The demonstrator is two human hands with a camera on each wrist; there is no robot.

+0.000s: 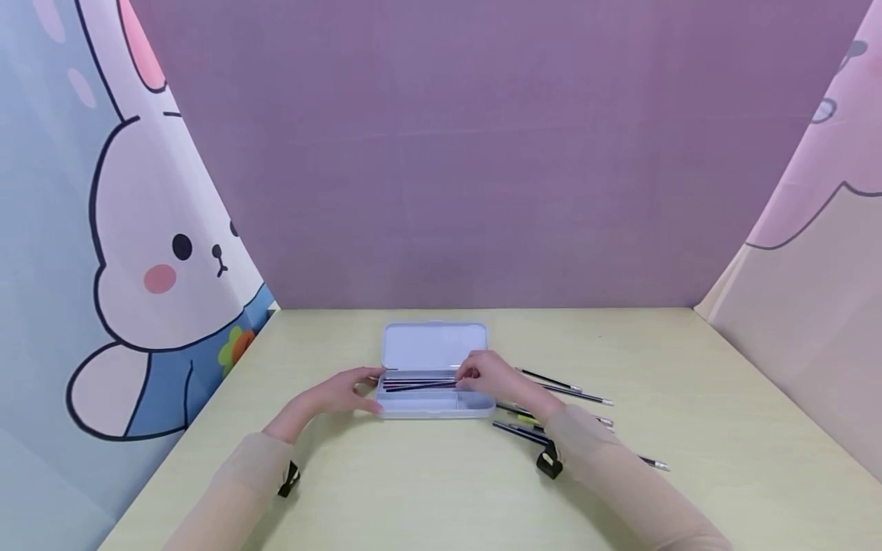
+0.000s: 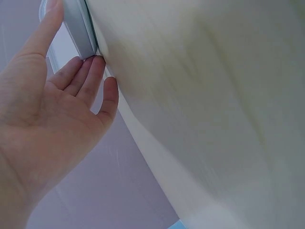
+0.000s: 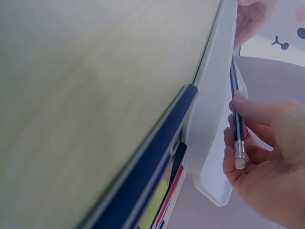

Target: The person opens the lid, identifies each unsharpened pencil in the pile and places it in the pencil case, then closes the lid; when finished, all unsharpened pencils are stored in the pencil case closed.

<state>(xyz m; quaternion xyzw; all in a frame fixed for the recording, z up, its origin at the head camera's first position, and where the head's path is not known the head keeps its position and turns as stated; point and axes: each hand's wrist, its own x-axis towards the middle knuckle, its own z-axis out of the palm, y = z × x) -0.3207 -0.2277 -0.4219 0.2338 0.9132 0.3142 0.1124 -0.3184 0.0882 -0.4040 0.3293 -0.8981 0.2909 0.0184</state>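
A white pencil case (image 1: 420, 405) lies with its lid (image 1: 434, 346) raised at the back. Several dark pencils (image 1: 413, 383) rest in its long rear compartment. My left hand (image 1: 341, 392) holds the case's left end, thumb at the front corner and fingers farther back; in the left wrist view the fingertips (image 2: 97, 62) touch its edge. Over the right part of the case, my right hand (image 1: 485, 373) pinches a dark pencil (image 3: 238, 129) between thumb and fingers. This pencil has a metal ferrule and white eraser at its near end, and its far end reaches into the case.
Several loose pencils (image 1: 551, 379) lie on the table right of the case, some under my right forearm. A yellow-green item (image 1: 527, 420) is among them. A purple backdrop (image 1: 441, 191) stands behind the table (image 1: 413, 482), with printed cloth (image 1: 158, 306) at the left.
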